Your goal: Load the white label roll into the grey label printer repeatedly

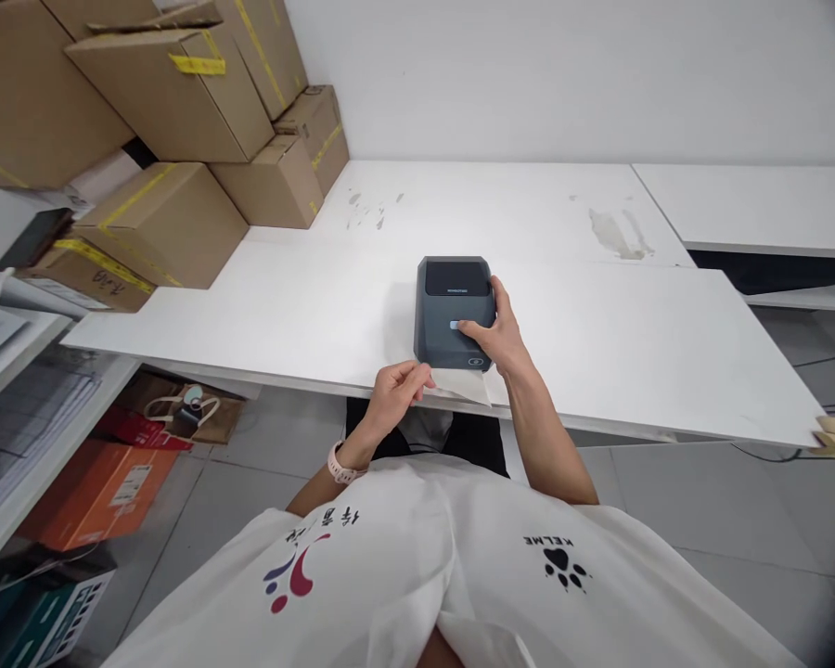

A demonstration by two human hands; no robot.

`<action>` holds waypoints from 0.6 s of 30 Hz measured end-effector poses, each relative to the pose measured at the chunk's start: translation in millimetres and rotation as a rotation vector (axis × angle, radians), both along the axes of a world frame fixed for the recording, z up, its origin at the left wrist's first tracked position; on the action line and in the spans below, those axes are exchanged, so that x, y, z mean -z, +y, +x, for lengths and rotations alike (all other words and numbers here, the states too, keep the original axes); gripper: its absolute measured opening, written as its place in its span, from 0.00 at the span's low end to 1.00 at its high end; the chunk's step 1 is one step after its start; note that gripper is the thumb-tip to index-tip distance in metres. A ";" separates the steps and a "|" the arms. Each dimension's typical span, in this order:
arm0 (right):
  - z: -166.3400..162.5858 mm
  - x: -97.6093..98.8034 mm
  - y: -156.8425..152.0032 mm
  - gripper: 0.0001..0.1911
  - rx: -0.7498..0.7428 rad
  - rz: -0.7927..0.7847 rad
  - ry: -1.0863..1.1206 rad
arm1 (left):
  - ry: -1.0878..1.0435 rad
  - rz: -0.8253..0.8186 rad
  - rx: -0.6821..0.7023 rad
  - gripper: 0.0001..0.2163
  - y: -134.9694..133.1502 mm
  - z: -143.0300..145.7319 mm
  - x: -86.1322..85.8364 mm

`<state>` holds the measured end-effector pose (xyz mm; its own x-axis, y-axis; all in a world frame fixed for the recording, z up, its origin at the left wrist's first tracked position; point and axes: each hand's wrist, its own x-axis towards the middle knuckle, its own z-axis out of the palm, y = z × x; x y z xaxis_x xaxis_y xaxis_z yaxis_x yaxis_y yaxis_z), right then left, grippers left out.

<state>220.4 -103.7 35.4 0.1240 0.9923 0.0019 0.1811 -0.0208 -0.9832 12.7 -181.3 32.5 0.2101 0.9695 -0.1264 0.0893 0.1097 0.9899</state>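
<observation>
A dark grey label printer [452,320] stands near the front edge of the white table, with a dark window on top and a small pale button [455,325]. White paper [463,382] sticks out from under its front side toward me. My right hand [501,334] wraps the printer's right side, its thumb lying over the top beside the button; the other fingers are partly hidden behind the case. At the printer's front left corner, my left hand [400,390] pinches the left end of the paper between thumb and fingers.
Cardboard boxes [173,93] with yellow tape are stacked at the back left. The white table [598,343] meets a wall behind and another table [751,199] at the right. Below left are shelves [62,408] and an orange box [101,492] on the floor.
</observation>
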 end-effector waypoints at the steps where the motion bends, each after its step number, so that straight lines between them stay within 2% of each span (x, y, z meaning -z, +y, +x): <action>1: -1.0 -0.3 1.8 0.57 0.004 0.009 -0.029 | 0.001 0.022 -0.060 0.19 2.1 -1.4 2.1; 4: 0.5 3.6 4.6 0.56 -0.007 0.023 -0.070 | 0.040 0.122 -0.252 0.14 11.3 -0.6 10.2; 6: 3.7 9.7 0.4 0.56 -0.039 0.031 -0.044 | 0.063 0.162 -0.319 0.17 17.5 3.6 16.6; 9: 7.8 24.3 -18.2 0.52 -0.048 0.024 0.063 | 0.063 0.062 -0.246 0.28 21.8 11.6 26.8; 11: 9.1 36.3 -34.1 0.47 -0.027 0.014 0.104 | 0.064 0.003 -0.176 0.31 21.0 15.7 32.9; 14: 10.7 48.5 -49.7 0.42 -0.010 0.033 0.073 | 0.100 0.057 -0.161 0.32 19.0 18.1 35.9; 16: 12.2 46.8 -49.6 0.41 -0.011 0.068 0.051 | 0.117 0.128 -0.166 0.32 20.5 18.4 30.4; 18: 13.6 35.1 -40.9 0.42 -0.019 0.132 0.037 | 0.101 0.202 -0.162 0.31 26.6 19.2 18.4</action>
